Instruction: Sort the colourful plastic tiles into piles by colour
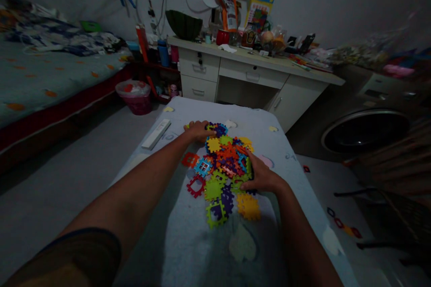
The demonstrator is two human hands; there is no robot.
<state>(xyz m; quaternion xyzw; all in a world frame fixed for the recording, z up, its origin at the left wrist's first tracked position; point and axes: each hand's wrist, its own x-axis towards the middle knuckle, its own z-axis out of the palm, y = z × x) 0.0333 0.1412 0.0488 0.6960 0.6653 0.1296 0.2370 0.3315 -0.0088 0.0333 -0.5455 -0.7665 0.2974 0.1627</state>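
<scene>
A heap of colourful plastic interlocking building tiles (232, 161) lies on the cloth-covered table. My left hand (198, 131) rests at the heap's far left edge, its thumb spread toward dark blue tiles (220, 130); its fingertips are partly hidden. At the heap's right side, my right hand (264, 176) is cupped with thumb and fingers apart, touching green tiles (239, 183). Closer to me lie a yellow tile (248, 206), a green frame tile (216, 214) and a red frame tile (195, 186). A blue window tile (203, 167) sits on the left.
A long white box-like strip (156, 134) lies at the table's left edge. Beyond stands a cluttered white desk (202, 69). A pink bin (134, 98) and a bed (50, 80) are to the left, a washing machine (357, 112) to the right. Several tiles (340, 223) lie on the floor.
</scene>
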